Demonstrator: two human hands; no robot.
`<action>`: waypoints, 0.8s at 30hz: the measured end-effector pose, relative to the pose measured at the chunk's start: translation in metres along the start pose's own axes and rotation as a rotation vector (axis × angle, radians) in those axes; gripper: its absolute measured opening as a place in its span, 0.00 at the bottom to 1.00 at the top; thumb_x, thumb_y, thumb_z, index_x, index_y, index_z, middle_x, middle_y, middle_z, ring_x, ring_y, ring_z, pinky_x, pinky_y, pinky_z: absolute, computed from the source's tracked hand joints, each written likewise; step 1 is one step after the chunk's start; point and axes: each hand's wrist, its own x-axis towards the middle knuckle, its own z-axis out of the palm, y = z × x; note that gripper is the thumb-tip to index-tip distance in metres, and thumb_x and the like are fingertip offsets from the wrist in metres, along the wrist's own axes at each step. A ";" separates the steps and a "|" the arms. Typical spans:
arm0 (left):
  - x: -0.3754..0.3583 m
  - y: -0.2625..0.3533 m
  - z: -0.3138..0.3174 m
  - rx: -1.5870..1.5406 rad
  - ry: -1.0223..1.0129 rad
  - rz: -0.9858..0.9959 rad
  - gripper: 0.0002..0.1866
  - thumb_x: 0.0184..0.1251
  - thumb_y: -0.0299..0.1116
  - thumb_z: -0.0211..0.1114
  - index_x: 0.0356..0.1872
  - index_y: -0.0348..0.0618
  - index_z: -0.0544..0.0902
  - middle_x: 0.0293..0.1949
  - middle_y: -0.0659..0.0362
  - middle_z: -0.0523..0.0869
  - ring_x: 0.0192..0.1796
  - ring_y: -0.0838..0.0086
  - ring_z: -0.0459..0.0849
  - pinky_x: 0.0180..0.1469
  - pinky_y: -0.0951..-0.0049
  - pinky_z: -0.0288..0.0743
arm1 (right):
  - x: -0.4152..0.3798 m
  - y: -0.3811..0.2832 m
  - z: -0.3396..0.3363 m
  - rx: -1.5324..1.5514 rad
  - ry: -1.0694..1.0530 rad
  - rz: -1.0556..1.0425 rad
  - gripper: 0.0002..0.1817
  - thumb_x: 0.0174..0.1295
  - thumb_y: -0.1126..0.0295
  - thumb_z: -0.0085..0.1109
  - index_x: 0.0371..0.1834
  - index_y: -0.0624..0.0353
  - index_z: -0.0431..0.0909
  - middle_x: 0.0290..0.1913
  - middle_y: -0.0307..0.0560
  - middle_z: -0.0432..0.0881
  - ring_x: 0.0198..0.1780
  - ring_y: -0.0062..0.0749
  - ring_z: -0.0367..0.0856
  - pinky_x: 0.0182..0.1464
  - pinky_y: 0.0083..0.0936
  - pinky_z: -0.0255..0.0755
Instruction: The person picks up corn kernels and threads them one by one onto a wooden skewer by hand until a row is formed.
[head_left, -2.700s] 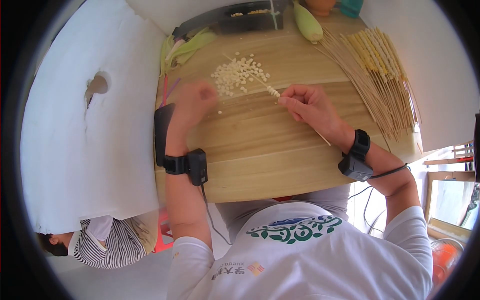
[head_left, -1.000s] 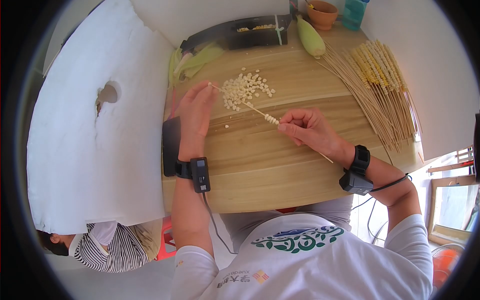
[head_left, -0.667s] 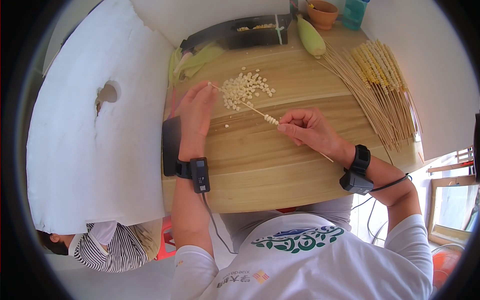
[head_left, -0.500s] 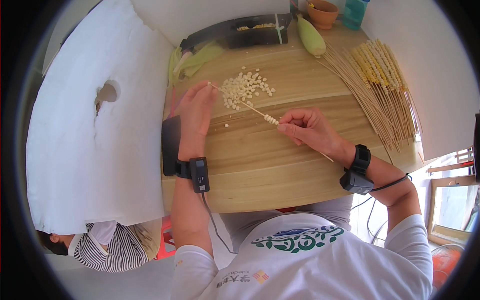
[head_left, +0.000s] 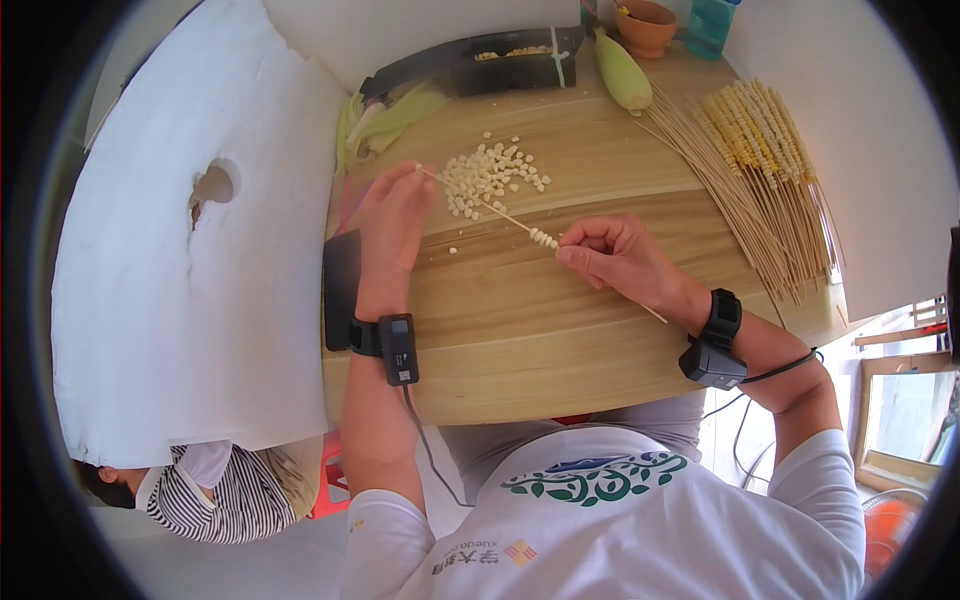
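A thin wooden skewer [head_left: 510, 216] runs slantwise over the table, with several pale corn kernels [head_left: 543, 238] threaded on it. My right hand [head_left: 618, 258] pinches the skewer just behind those kernels, and its other end sticks out below the palm. At the far tip, the fingers of my left hand [head_left: 392, 205] are closed on a single corn kernel [head_left: 419, 168], which touches the skewer's point. A loose pile of corn kernels [head_left: 490, 172] lies on the table between my hands, partly behind the skewer.
On the wooden table [head_left: 520, 340], bare skewers [head_left: 715, 190] and skewers full of kernels [head_left: 755, 125] lie at the right. An ear of corn [head_left: 622, 72], a black tray [head_left: 470, 72], a clay pot [head_left: 645, 28] and husks [head_left: 395, 120] are behind. A person in stripes [head_left: 235, 495] is lower left.
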 end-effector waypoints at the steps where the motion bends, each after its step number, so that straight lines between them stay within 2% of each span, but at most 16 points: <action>1: 0.000 0.000 0.000 0.000 0.000 0.000 0.08 0.62 0.21 0.63 0.42 0.36 0.80 0.40 0.50 0.85 0.35 0.75 0.82 0.43 0.74 0.78 | 0.000 0.000 0.000 0.002 0.002 0.001 0.06 0.66 0.70 0.58 0.34 0.62 0.78 0.22 0.29 0.73 0.22 0.08 0.65 0.24 0.10 0.60; 12: -0.003 0.000 0.007 0.127 0.024 0.126 0.07 0.61 0.19 0.64 0.39 0.36 0.81 0.38 0.51 0.86 0.35 0.74 0.82 0.42 0.77 0.78 | 0.000 0.000 -0.001 -0.006 0.001 0.020 0.06 0.66 0.70 0.58 0.34 0.62 0.79 0.23 0.29 0.74 0.22 0.08 0.65 0.24 0.10 0.61; 21: -0.003 -0.005 0.009 0.334 0.019 0.235 0.07 0.62 0.20 0.64 0.41 0.35 0.81 0.39 0.50 0.87 0.36 0.73 0.84 0.43 0.76 0.78 | 0.001 0.001 -0.002 -0.005 -0.003 0.011 0.06 0.66 0.70 0.59 0.35 0.62 0.79 0.23 0.29 0.75 0.22 0.08 0.66 0.24 0.11 0.61; 24: -0.004 -0.006 0.010 0.307 0.004 0.231 0.08 0.62 0.20 0.63 0.42 0.35 0.80 0.39 0.49 0.87 0.36 0.73 0.85 0.44 0.75 0.78 | 0.001 0.001 -0.002 0.001 0.002 0.001 0.06 0.66 0.70 0.58 0.35 0.62 0.79 0.22 0.29 0.74 0.22 0.08 0.65 0.24 0.11 0.60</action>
